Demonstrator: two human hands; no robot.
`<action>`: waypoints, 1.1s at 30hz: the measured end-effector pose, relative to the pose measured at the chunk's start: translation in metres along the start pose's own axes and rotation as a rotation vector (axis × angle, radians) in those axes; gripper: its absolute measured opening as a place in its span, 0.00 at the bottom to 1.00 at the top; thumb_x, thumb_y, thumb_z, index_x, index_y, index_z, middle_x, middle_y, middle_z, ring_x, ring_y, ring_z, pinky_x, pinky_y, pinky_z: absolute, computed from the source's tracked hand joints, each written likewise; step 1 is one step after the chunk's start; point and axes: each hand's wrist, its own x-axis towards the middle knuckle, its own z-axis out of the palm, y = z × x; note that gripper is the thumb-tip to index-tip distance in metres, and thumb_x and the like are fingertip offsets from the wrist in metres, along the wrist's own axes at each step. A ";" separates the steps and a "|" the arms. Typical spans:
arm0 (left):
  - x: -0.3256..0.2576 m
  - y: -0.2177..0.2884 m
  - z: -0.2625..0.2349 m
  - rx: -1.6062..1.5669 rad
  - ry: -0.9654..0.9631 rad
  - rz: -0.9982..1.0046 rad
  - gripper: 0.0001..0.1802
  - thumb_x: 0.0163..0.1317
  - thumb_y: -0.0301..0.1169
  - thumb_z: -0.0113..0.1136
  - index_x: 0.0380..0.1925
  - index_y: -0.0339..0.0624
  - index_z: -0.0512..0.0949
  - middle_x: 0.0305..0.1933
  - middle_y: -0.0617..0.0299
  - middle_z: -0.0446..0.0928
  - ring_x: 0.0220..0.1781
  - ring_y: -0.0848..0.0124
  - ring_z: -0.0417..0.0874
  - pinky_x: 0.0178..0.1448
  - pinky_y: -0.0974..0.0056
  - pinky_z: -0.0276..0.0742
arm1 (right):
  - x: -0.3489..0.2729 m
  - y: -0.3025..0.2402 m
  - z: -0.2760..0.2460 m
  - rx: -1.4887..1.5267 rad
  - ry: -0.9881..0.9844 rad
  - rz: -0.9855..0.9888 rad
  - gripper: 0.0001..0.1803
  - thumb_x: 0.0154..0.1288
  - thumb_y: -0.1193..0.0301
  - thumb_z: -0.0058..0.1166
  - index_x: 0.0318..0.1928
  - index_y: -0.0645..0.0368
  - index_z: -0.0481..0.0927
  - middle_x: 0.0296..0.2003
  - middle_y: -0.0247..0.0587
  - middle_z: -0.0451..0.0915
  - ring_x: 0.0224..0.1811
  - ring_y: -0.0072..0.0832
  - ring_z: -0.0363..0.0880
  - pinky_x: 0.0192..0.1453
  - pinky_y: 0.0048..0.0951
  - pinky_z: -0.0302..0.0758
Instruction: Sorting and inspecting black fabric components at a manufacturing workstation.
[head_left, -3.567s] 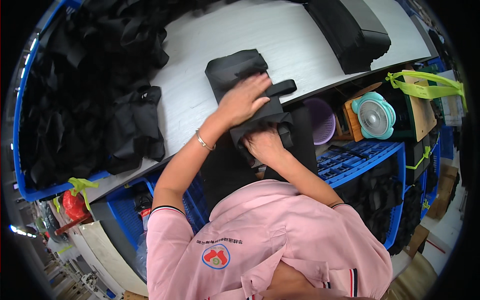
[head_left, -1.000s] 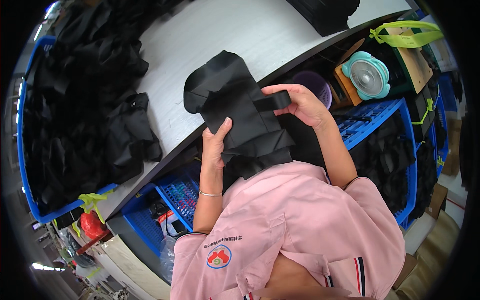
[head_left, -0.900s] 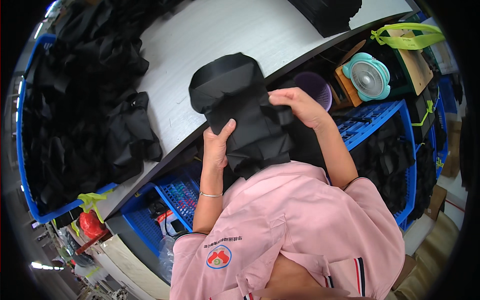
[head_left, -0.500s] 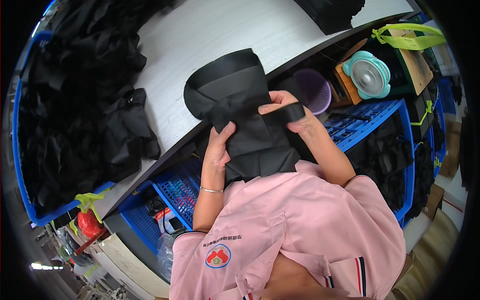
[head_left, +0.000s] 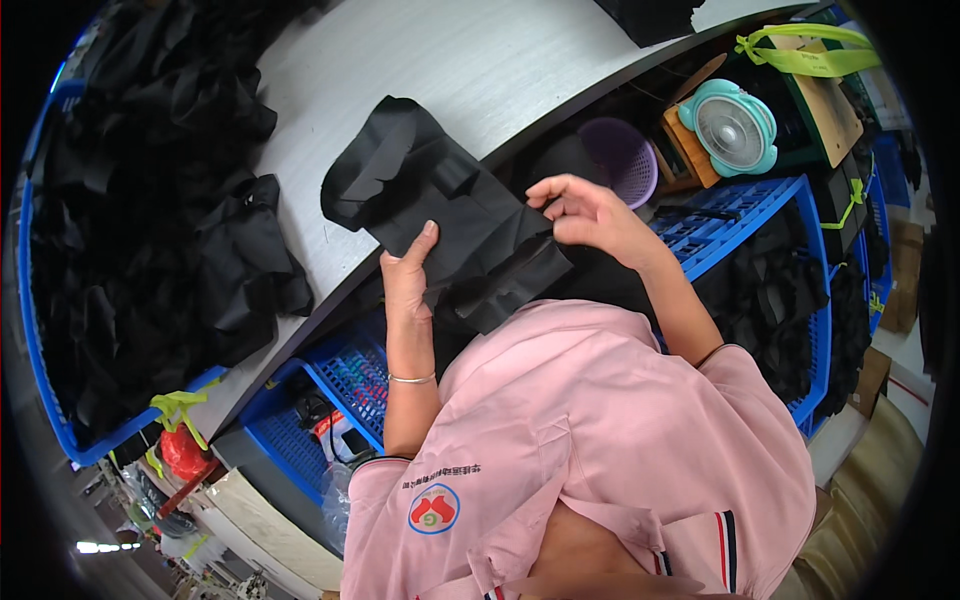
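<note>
both hands, left hand (head_left: 408, 272) and right hand (head_left: 580, 208), pinch the black fabric piece (head_left: 440, 215) (over the table edge).

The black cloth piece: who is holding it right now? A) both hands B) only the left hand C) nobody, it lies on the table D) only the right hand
A: the left hand grips the black cloth piece from below while the right hand pinches its other edge.

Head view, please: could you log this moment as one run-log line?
left hand: holds black fabric piece | right hand: pinches its right edge | fabric: partly over grey table edge
</note>
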 end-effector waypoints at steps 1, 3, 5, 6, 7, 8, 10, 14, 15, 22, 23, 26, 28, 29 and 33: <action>0.002 0.001 -0.002 -0.011 0.003 0.005 0.22 0.58 0.27 0.72 0.52 0.34 0.79 0.49 0.58 0.83 0.49 0.68 0.85 0.57 0.65 0.80 | -0.004 -0.003 0.004 -0.069 -0.019 -0.025 0.26 0.61 0.77 0.61 0.61 0.62 0.74 0.53 0.34 0.76 0.48 0.17 0.74 0.54 0.21 0.73; 0.001 0.005 0.000 0.039 0.015 0.025 0.22 0.58 0.27 0.72 0.52 0.34 0.79 0.49 0.57 0.83 0.48 0.68 0.85 0.57 0.65 0.80 | -0.005 -0.007 0.019 -0.013 -0.007 -0.013 0.26 0.57 0.84 0.62 0.58 0.63 0.75 0.50 0.34 0.76 0.49 0.17 0.75 0.52 0.20 0.74; 0.001 0.005 0.001 0.044 0.014 0.034 0.22 0.59 0.27 0.71 0.53 0.33 0.79 0.49 0.57 0.83 0.49 0.67 0.85 0.57 0.64 0.80 | -0.004 0.004 0.020 0.021 0.019 -0.016 0.24 0.58 0.85 0.61 0.56 0.63 0.76 0.49 0.33 0.77 0.48 0.17 0.76 0.52 0.19 0.75; 0.001 0.007 0.003 0.045 0.019 0.047 0.22 0.59 0.26 0.71 0.53 0.33 0.78 0.50 0.56 0.83 0.49 0.67 0.85 0.58 0.63 0.80 | -0.001 0.007 0.020 0.055 0.036 -0.018 0.21 0.58 0.86 0.60 0.53 0.63 0.76 0.48 0.32 0.77 0.47 0.16 0.76 0.51 0.19 0.75; 0.000 0.009 0.007 0.050 0.015 0.051 0.22 0.59 0.26 0.71 0.53 0.33 0.78 0.50 0.56 0.83 0.49 0.67 0.85 0.58 0.63 0.80 | -0.001 0.007 0.024 0.036 0.133 -0.025 0.13 0.55 0.88 0.59 0.41 0.62 0.78 0.39 0.27 0.76 0.38 0.13 0.73 0.43 0.16 0.72; -0.004 0.010 0.012 -0.042 0.002 0.085 0.22 0.60 0.25 0.70 0.54 0.32 0.78 0.51 0.55 0.83 0.50 0.66 0.85 0.58 0.63 0.80 | -0.001 0.011 0.023 0.038 0.136 -0.031 0.13 0.55 0.88 0.59 0.41 0.62 0.78 0.39 0.27 0.76 0.38 0.13 0.73 0.43 0.16 0.72; -0.009 0.013 0.018 -0.128 -0.014 0.120 0.22 0.60 0.23 0.68 0.55 0.32 0.77 0.52 0.55 0.82 0.51 0.66 0.85 0.58 0.62 0.80 | -0.003 0.016 0.025 -0.402 0.389 -0.237 0.09 0.52 0.87 0.58 0.31 0.61 0.78 0.29 0.27 0.71 0.29 0.14 0.68 0.33 0.18 0.66; -0.012 0.014 0.027 -0.170 0.024 0.173 0.22 0.61 0.22 0.67 0.55 0.30 0.76 0.52 0.52 0.82 0.51 0.63 0.85 0.58 0.60 0.81 | -0.016 0.019 0.027 -0.433 0.564 -0.292 0.08 0.52 0.85 0.61 0.31 0.61 0.77 0.26 0.28 0.66 0.27 0.16 0.63 0.31 0.20 0.62; -0.010 0.012 0.033 -0.177 0.034 0.236 0.21 0.61 0.22 0.67 0.55 0.30 0.76 0.51 0.52 0.83 0.49 0.62 0.86 0.57 0.60 0.81 | -0.019 0.019 0.023 -0.437 0.607 -0.300 0.08 0.52 0.85 0.61 0.31 0.61 0.77 0.26 0.28 0.66 0.27 0.16 0.63 0.31 0.20 0.62; -0.006 0.006 0.035 -0.275 -0.325 0.021 0.29 0.73 0.42 0.56 0.61 0.27 0.71 0.62 0.44 0.76 0.60 0.54 0.81 0.66 0.49 0.78 | -0.027 0.032 0.029 -0.061 0.484 -0.231 0.45 0.56 0.68 0.72 0.71 0.56 0.60 0.60 0.44 0.70 0.49 0.26 0.79 0.44 0.27 0.81; -0.012 0.004 0.041 -0.290 -0.352 0.001 0.30 0.73 0.45 0.54 0.62 0.28 0.71 0.64 0.46 0.75 0.63 0.55 0.79 0.68 0.50 0.75 | -0.030 0.025 0.032 0.263 0.335 -0.178 0.39 0.60 0.68 0.69 0.70 0.56 0.64 0.56 0.38 0.76 0.48 0.23 0.79 0.40 0.24 0.81; -0.033 -0.004 0.065 -0.319 -0.459 -0.050 0.32 0.75 0.49 0.50 0.64 0.32 0.70 0.67 0.50 0.72 0.68 0.55 0.74 0.72 0.51 0.70 | -0.045 0.041 0.018 0.463 0.454 -0.012 0.19 0.61 0.73 0.66 0.53 0.58 0.81 0.43 0.34 0.83 0.43 0.25 0.81 0.31 0.28 0.80; -0.039 -0.009 0.071 -0.432 -0.583 -0.139 0.34 0.75 0.53 0.47 0.68 0.37 0.66 0.71 0.54 0.69 0.71 0.56 0.70 0.75 0.50 0.64 | -0.051 0.063 -0.001 0.491 0.592 -0.143 0.16 0.60 0.75 0.66 0.49 0.58 0.83 0.41 0.33 0.85 0.42 0.25 0.82 0.31 0.27 0.79; -0.024 -0.022 0.060 -0.434 -0.859 -0.177 0.34 0.75 0.52 0.47 0.70 0.37 0.64 0.73 0.53 0.67 0.73 0.55 0.68 0.76 0.48 0.63 | -0.062 0.074 -0.016 0.460 0.665 -0.168 0.16 0.60 0.75 0.65 0.50 0.58 0.83 0.43 0.34 0.84 0.44 0.25 0.82 0.33 0.29 0.78; -0.053 -0.027 0.089 -0.006 -0.892 -0.073 0.35 0.76 0.50 0.46 0.73 0.38 0.59 0.76 0.51 0.60 0.78 0.52 0.60 0.79 0.45 0.56 | -0.130 0.122 -0.083 0.852 1.021 -0.331 0.25 0.63 0.83 0.49 0.61 0.56 0.75 0.55 0.42 0.81 0.55 0.36 0.81 0.54 0.40 0.80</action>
